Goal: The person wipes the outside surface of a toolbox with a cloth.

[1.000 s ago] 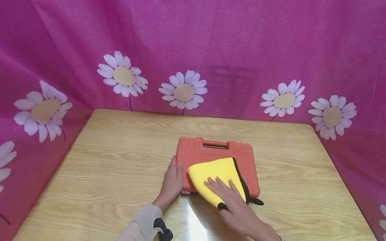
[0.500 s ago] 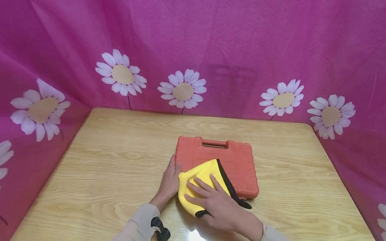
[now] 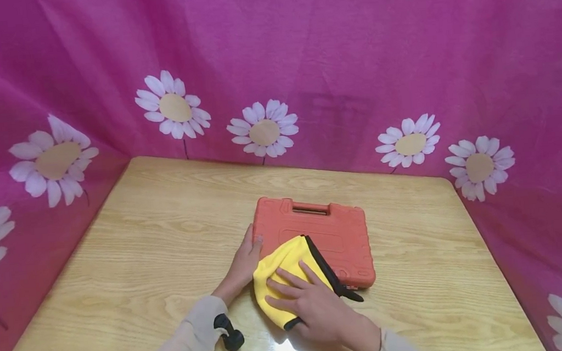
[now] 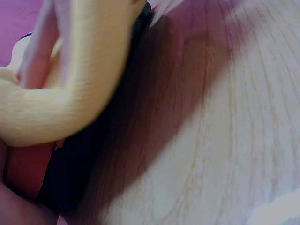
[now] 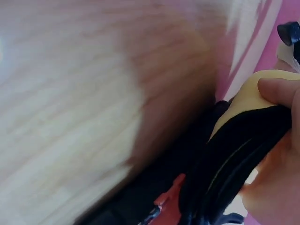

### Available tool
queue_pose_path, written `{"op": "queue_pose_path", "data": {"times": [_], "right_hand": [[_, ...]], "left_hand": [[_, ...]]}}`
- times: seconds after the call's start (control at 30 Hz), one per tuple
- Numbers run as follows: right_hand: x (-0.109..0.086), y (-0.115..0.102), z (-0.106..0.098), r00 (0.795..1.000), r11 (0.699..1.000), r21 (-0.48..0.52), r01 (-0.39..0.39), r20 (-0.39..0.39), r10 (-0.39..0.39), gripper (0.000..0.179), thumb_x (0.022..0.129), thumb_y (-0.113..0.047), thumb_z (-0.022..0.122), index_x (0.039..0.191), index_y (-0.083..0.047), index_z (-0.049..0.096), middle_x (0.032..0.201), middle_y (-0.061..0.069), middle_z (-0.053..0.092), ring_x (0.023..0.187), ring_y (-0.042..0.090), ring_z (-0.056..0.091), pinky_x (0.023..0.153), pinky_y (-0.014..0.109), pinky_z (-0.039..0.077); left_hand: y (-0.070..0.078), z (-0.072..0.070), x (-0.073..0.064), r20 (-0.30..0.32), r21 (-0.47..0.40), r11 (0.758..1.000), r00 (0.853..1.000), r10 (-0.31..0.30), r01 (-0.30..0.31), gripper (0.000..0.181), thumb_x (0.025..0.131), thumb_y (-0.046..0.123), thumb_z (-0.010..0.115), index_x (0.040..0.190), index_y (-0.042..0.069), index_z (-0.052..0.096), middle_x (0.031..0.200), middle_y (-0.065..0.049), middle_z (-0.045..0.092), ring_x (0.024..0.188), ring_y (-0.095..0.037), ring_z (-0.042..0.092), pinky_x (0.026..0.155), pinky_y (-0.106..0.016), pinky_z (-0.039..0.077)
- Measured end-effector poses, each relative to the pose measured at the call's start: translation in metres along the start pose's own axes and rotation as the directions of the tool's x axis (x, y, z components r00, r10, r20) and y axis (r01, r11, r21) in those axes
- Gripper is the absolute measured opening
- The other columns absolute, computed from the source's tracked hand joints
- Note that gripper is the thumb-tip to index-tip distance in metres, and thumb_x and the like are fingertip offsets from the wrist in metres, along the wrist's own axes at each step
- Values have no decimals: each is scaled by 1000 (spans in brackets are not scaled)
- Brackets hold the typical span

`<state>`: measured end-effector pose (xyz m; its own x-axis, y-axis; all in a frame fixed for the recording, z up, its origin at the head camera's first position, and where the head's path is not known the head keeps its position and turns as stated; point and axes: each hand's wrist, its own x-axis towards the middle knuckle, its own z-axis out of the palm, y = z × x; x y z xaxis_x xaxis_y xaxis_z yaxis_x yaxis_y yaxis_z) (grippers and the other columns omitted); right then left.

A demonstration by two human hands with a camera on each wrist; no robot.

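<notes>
The right hand [image 3: 316,310] lies with its fingers straight and spread over a soft yellow cloth [image 3: 292,254], pressing it down, while in its own wrist view the thumb rests on a plump fold. The left hand [image 3: 243,264] holds the left side of a red case [image 3: 315,238], thumb over the lid and fingers along the wall. The cloth covers the case's near left part and hangs over the near edge; its nap looks thick and fuzzy, bound with a smooth black trim [image 3: 322,262] that ends in a dark tab [image 3: 353,296]. The case, apparently hard moulded plastic, lies flat with rounded corners, ribbed sides, a slotted carry handle [image 3: 311,204] on the far side and a blurred red clasp [image 5: 172,196] at the near one. Its lid has a raised panel, too faint to tell whether it carries lettering. Cream sleeves [image 3: 182,335] follow, with a black wrist device [image 3: 233,340] on the left. Beneath is a glossy, wood-grained table [image 3: 175,217], and around it magenta fabric [image 3: 299,31] printed with white daisies [image 3: 264,133]
</notes>
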<state>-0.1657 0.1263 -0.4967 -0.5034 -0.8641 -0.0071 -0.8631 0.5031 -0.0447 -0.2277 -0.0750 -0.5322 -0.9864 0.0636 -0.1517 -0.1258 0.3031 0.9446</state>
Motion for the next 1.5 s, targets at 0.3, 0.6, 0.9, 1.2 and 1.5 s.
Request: {"op": "queue_pose_path", "data": {"times": [0.3,0.6,0.9,1.2,1.5], "right_hand": [[-14,0,7,1000,998,-70,1,-31,-3,66,79,-17,69,143,-24,58,154,-3,43,148,18,26,118,54,17],[-39,8,6,994,997,14,-72,-86,73,70,74,-4,68,141,-23,60,153,-3,45,145,18,31,118,53,18],[-60,18,4,972,977,195,-89,-196,128,71,68,4,64,135,-21,65,147,-5,51,141,20,39,118,47,12],[-82,30,3,949,941,317,-120,-241,202,69,63,11,55,123,-18,72,138,-4,60,135,21,47,118,41,10],[-104,40,2,927,929,343,-141,-283,245,70,57,12,56,117,-20,74,132,-5,64,130,22,51,119,32,7]], "left_hand": [[-3,0,3,-1,52,999,1000,1,-1,62,110,29,32,159,-1,8,162,-22,18,148,-38,16,119,-53,14],[-1,0,4,-8,33,999,1000,3,-2,62,110,28,34,159,1,9,163,-19,19,149,-33,15,120,-50,14],[-2,0,4,-25,53,999,1000,15,-14,61,109,26,36,158,-1,11,161,-21,21,148,-36,18,119,-51,16],[-4,-1,4,-15,45,999,1000,16,-16,62,110,29,34,159,2,9,162,-19,20,149,-34,16,119,-51,15],[-2,-1,3,4,36,999,1000,14,-14,62,110,29,35,160,2,9,163,-18,18,149,-33,16,119,-51,15]]}}
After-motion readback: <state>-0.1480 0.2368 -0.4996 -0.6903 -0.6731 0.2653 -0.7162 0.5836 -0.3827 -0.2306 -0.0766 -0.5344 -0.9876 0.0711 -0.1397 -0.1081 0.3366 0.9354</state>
